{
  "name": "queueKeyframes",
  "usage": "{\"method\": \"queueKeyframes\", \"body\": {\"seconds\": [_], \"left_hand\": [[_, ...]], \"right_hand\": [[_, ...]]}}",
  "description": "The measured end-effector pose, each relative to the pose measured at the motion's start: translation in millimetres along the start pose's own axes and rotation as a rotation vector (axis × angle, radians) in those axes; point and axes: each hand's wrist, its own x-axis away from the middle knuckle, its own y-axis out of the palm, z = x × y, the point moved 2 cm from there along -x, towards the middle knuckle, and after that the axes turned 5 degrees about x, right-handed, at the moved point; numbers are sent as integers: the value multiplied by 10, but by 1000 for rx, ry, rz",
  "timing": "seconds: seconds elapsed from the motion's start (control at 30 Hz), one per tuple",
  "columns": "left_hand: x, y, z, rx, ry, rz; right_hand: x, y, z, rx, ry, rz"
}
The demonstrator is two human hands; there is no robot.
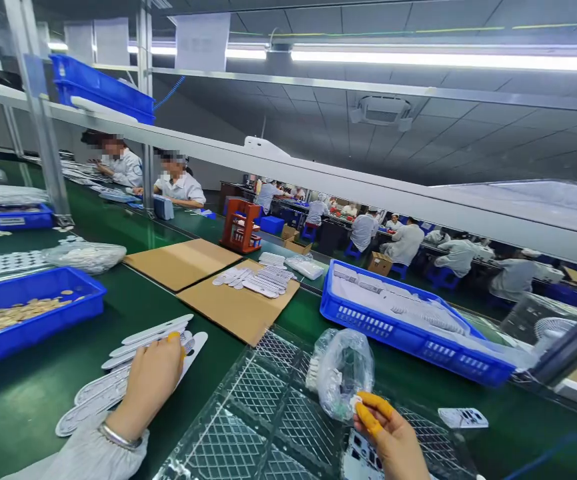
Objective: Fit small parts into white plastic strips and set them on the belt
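My left hand [151,373], fingers curled and closed, grips the frontmost of several long white rounded panels [93,395] laid in a fanned row on the green bench. Yellow finger cots cover fingertips on both hands. With thumb and finger pinched, my right hand [393,437] holds a small white piece [355,402] at the edge of a clear plastic bag [341,380]. Small white parts show inside that bag, which sits on a dark mesh-patterned mat [248,407]. Below my right fingers lies a white panel with dark cut-outs [361,457], partly covered by the hand.
A blue bin of tan round pieces [33,313] stands left. Cardboard sheets [218,303] bear white panels [263,279]. A blue crate [398,327] is at right, near a loose white panel [463,418]. Metal posts [38,113] rise from the bench; co-workers [181,187] sit beyond.
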Motion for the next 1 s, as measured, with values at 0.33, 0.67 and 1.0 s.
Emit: {"method": "queueKeyframes", "body": {"seconds": [0.33,0.67,1.0], "left_hand": [[226,157,1229,1146,-348,-495],[1008,602,2140,1716,-531,-1125],[1110,833,2082,1562,-200,-1166]], "right_hand": [[186,166,59,-60,-57,57],[287,158,-207,156,-247,111],[297,219,-18,668,-379,10]]}}
